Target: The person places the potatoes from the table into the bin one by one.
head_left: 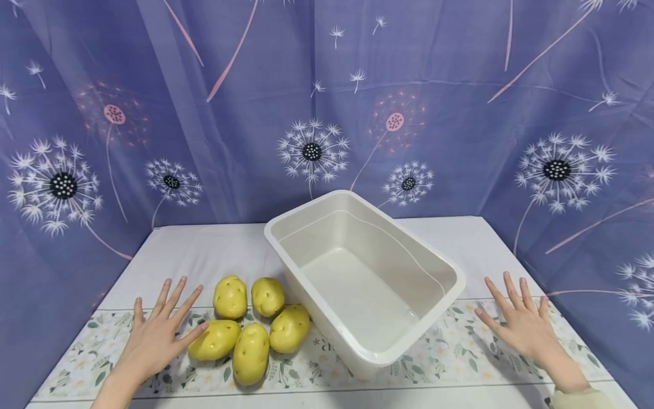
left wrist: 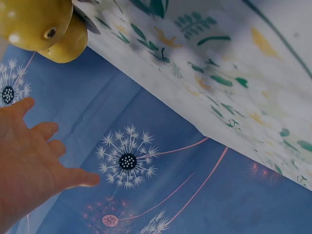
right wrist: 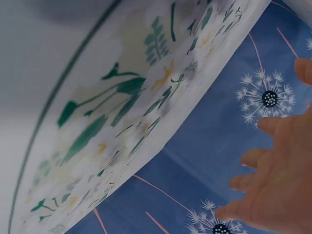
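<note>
Several yellow potatoes (head_left: pixel 250 353) lie in a cluster on the table, left of a white plastic tub (head_left: pixel 378 357). The tub stands at an angle, and its inside shows only bare walls and floor. My left hand (head_left: pixel 155 341) is spread, palm down, just left of the potatoes. Its thumb tip overlaps the leftmost potato (head_left: pixel 217 339) in the head view; whether they touch I cannot tell. To the right of the tub, apart from it, my right hand (head_left: pixel 526 332) has its fingers spread and holds nothing. Potatoes (left wrist: pixel 36 24) also show at the top left of the left wrist view.
A white tablecloth (head_left: pixel 204 250) with a floral band (head_left: pixel 449 352) covers the table. Blue-purple curtains (head_left: pixel 245 142) printed with dandelions hang behind the table and along both sides.
</note>
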Motion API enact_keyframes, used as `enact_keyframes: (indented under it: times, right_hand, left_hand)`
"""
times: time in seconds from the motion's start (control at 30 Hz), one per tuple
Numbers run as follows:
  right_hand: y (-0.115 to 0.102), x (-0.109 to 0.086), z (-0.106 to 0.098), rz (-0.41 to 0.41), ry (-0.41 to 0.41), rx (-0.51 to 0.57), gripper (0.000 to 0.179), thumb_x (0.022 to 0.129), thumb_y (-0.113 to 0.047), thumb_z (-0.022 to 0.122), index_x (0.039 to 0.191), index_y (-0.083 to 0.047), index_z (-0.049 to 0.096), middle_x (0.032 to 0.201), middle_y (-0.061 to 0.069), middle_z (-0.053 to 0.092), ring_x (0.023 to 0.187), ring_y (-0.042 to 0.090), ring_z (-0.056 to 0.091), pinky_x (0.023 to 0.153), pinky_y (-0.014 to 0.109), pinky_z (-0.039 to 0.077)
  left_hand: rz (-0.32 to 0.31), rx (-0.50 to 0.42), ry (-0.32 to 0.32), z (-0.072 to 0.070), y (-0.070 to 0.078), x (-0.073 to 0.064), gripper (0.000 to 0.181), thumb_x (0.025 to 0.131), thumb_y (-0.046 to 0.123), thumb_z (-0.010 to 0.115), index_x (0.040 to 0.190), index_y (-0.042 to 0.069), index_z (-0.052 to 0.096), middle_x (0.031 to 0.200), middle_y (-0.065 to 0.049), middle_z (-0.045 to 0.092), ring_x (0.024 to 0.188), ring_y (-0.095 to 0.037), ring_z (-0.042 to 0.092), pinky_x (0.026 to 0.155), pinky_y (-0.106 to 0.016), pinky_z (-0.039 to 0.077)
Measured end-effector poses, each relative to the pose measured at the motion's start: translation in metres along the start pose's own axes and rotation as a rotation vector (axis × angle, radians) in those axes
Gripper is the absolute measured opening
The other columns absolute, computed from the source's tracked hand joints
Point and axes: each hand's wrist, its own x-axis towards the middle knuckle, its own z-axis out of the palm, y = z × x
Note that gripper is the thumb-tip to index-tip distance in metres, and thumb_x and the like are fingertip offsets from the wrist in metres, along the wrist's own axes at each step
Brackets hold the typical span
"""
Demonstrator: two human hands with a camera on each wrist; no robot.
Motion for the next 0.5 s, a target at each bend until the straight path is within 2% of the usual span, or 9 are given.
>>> enact_keyframes:
  times: [0.3, 0.5]
  right_hand:
    - [0.0011, 0.0022, -0.0036, -0.092, 0.110, 0.010, 0.070, 0.087, -0.044, 0.046, 0.144, -0.026, 0.009, 0.151, 0.009, -0.003, 0.136, 0.028, -0.017, 0.095, 0.067, -0.015]
    - [-0.0009, 0.0046, -0.0086, -0.129, 0.141, 0.006, 0.069, 0.086, -0.042, 0.049, 0.144, -0.024, 0.015, 0.150, 0.013, 0.009, 0.138, 0.030, -0.008, 0.097, 0.067, -0.013]
  left_hand:
    - [0.042, -0.011, 0.019, -0.0073, 0.0008, 0.0023, 0.075, 0.082, 0.052, 0.051, 0.143, 0.033, 0.011, 0.152, 0.000, -0.001, 0.136, -0.012, -0.020, 0.100, -0.057, -0.022]
    - [0.078, -0.041, 0.017, -0.0088, -0.0003, 0.0048, 0.073, 0.083, 0.049, 0.052, 0.143, 0.033, 0.014, 0.152, 0.001, 0.003, 0.136, -0.009, -0.018, 0.101, -0.061, -0.014]
